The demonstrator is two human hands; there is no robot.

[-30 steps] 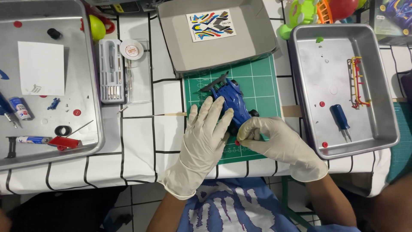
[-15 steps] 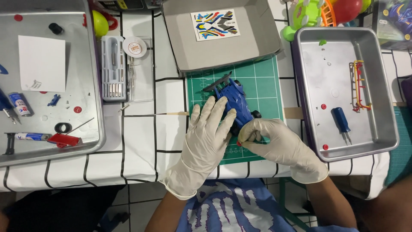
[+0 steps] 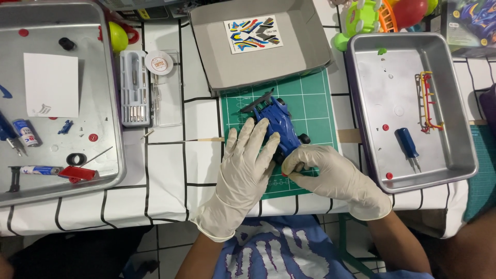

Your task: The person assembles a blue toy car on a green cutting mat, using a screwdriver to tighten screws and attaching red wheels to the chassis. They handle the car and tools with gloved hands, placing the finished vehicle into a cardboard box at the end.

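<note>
A blue toy race car (image 3: 276, 124) with black wheels sat on the green cutting mat (image 3: 315, 103). The left hand (image 3: 243, 170) lay flat, fingers spread, across it; the right hand (image 3: 330, 173) pinched its near end.

bright, even light falls from above on my table (image 3: 170, 175), so shadows are short and soft; a faint one lies under my left hand (image 3: 243, 175) and my right hand (image 3: 336, 178). the left tray (image 3: 111, 103) and right tray (image 3: 465, 155) give dull grey glare rather than sharp highlights. my white gloves look nearly washed out. focus is crisp across the middle, with fine grid lines readable on the mat (image 3: 315, 103). the corners bend slightly and soften, and the floor below the near edge is dim.
</note>
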